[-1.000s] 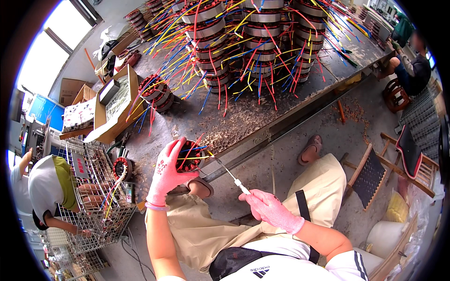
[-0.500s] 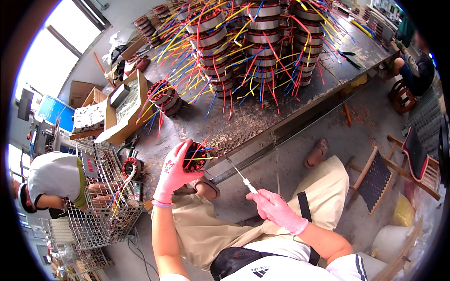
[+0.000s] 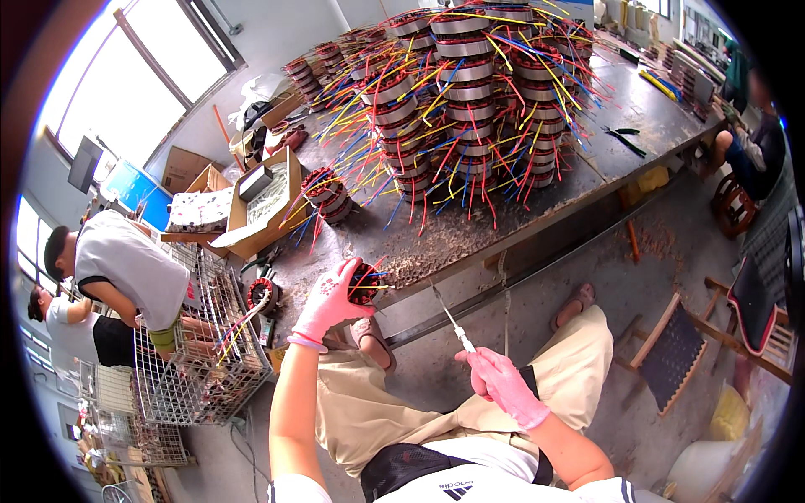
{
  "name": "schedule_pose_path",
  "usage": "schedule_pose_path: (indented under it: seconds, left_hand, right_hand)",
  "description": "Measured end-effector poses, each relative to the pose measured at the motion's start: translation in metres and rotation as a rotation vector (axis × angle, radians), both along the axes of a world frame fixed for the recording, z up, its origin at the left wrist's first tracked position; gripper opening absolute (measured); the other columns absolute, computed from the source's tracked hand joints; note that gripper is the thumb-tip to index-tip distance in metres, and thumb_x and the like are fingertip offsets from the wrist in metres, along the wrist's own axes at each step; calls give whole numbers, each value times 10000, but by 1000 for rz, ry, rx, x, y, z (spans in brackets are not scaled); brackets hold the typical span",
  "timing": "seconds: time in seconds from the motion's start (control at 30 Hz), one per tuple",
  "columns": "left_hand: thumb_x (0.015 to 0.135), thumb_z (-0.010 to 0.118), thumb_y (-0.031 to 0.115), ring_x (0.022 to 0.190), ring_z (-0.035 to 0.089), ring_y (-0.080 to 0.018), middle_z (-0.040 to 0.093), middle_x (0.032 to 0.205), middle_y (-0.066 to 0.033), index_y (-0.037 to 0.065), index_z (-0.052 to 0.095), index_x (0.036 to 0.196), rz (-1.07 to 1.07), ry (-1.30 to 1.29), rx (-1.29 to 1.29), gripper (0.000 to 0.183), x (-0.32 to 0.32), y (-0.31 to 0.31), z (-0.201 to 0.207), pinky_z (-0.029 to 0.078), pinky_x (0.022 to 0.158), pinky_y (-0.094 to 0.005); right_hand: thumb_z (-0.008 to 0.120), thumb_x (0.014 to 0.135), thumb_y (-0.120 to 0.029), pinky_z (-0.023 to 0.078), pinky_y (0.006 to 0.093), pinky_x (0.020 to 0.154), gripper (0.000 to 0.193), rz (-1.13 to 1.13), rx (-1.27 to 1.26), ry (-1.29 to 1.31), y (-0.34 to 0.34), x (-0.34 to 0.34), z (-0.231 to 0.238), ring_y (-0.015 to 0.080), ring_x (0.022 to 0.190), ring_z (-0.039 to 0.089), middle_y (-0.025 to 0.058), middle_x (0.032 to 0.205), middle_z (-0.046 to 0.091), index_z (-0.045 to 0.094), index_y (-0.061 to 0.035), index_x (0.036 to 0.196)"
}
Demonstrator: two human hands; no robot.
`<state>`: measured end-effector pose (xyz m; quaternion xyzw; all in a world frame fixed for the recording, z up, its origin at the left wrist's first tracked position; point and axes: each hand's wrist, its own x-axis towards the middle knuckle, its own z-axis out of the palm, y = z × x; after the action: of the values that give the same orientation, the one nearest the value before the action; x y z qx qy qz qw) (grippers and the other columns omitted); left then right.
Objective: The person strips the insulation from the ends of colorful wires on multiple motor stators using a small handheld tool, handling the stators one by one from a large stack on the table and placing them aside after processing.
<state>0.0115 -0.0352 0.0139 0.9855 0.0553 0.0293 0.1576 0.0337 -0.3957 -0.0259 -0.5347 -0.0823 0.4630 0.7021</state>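
My left hand (image 3: 329,300), in a pink glove, is wrapped round a motor stator (image 3: 363,283) at the table's front edge. Red, blue and yellow wires stick out of the stator's dark open face. In my right hand (image 3: 503,383), also gloved in pink, is a thin metal-shafted tool with a white handle (image 3: 462,337), like a screwdriver. Its tip points up and left toward the table edge, apart from the stator. To the left of my left hand, another stator (image 3: 262,295) with a pale wire bundle lies on the table.
Tall stacks of wired stators (image 3: 470,117) fill the table's back. A short stack (image 3: 328,197) stands beside an open cardboard box (image 3: 260,220). Black-handled pliers (image 3: 625,141) lie at the right. Left is a wire cage (image 3: 197,352) with a person (image 3: 126,260) bending over it; stools (image 3: 671,352) stand right.
The view has tilted up, so the table sits lower in it. Both hands keep their holds, the tool still apart from the stator. The person at the cage has straightened a little.
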Motion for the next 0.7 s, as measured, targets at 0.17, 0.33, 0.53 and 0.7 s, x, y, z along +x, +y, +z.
schedule_pose_path:
  seconds: [0.17, 0.33, 0.53, 0.7]
  left_hand:
    - [550, 898, 265, 1252, 512, -399, 508, 1386, -208, 24, 476, 1411, -27, -42, -53, 989, 4, 1, -2, 426, 1060, -425]
    - [536, 880, 196, 1299, 479, -351, 529, 1391, -150, 67, 467, 1435, -164, -108, -67, 998, 4, 13, -4, 338, 1142, -459]
    - [538, 893, 227, 1312, 484, -322, 543, 1382, -136, 70, 479, 1423, -228, -124, -78, 989, 7, 18, -6, 284, 1188, -484]
    - [505, 899, 210, 1335, 461, -331, 534, 1394, -142, 60, 474, 1427, -219, -107, -102, 1026, 8, 20, -5, 277, 1192, -480]
  right_hand:
    - [485, 1052, -318, 271, 210, 449, 367, 0, -20, 9, -1, 5, 2, 30, 473, 329, -36, 591, 472, 602, -18, 1229]
    - [466, 1059, -265, 268, 218, 455, 332, 28, -89, 26, 19, 7, 1, 36, 502, 355, -39, 606, 438, 600, -10, 1226]
    - [456, 1062, -228, 275, 220, 460, 309, 80, -159, 46, 38, 12, -1, 39, 527, 379, -47, 645, 437, 596, -8, 1228]
    - [463, 1061, -224, 279, 222, 488, 315, 84, -196, 91, 49, 11, 12, 38, 536, 364, -55, 613, 411, 587, -5, 1251]
